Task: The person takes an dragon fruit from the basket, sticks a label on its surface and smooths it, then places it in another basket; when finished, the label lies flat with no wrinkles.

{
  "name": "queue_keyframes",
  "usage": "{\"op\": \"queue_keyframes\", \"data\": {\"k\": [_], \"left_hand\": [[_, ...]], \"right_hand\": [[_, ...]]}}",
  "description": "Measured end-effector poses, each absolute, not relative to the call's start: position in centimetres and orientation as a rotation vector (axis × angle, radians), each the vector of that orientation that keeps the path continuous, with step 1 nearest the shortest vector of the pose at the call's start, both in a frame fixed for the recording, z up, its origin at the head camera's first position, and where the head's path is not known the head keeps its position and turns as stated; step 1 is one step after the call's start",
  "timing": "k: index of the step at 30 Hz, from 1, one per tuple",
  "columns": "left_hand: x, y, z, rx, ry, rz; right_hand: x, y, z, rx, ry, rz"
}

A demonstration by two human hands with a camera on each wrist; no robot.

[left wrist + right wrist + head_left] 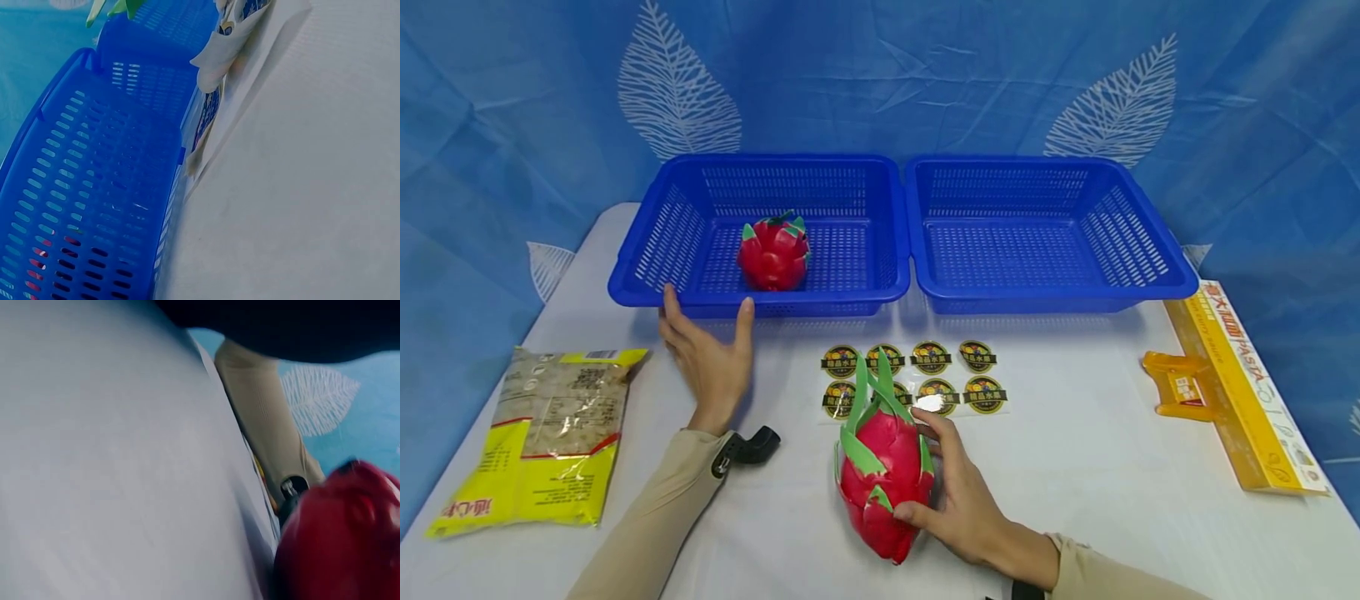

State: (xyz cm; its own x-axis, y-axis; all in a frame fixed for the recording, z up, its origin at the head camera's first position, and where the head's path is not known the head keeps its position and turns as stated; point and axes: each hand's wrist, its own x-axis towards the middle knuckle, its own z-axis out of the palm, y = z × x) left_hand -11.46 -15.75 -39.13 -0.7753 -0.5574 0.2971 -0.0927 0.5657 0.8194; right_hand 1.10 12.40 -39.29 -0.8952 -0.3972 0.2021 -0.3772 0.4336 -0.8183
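Observation:
In the head view, my right hand (962,500) grips a red toy dragon fruit (887,467) with green leaf tips from its right side, thumb in front and fingers behind. Its red skin (344,544) fills the lower right of the right wrist view. My left hand (711,367) has its thumb and index finger spread at the front rim of the left blue basket (820,296); whether they touch it I cannot tell. A second dragon fruit (773,257) lies inside that basket. Only the basket's slotted side (94,187) shows close up in the left wrist view, not the hand.
Another blue basket (1052,293) stands right beside the first. A sheet of round stickers (930,357) lies behind the held fruit. At the left is a yellow food bag (557,442); at the right, a long pasta box (1247,392) and a small orange stand (1176,385).

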Motion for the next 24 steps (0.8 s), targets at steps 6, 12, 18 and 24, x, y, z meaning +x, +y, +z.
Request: {"op": "queue_keyframes", "data": {"k": [6,12,18,24], "left_hand": [[-11.2,-15.3,-39.3,0.529,-2.216,-1.176],[-10.6,-14.0,-39.8,0.334,-1.991,-1.229],[-10.2,-12.8,-40.3,-0.005,-1.998,-1.266],[-9.6,-12.3,-40.6,-0.466,-2.512,-1.245]], "right_hand": [[0.1,12.9,-39.1,-0.692,2.779,-1.462],[-1.4,13.5,-39.2,-0.634,2.838,-1.595],[-3.7,14.8,-39.0,-0.493,2.924,-1.632],[-6.1,16.1,-38.4,-0.348,2.991,-1.474]]}}
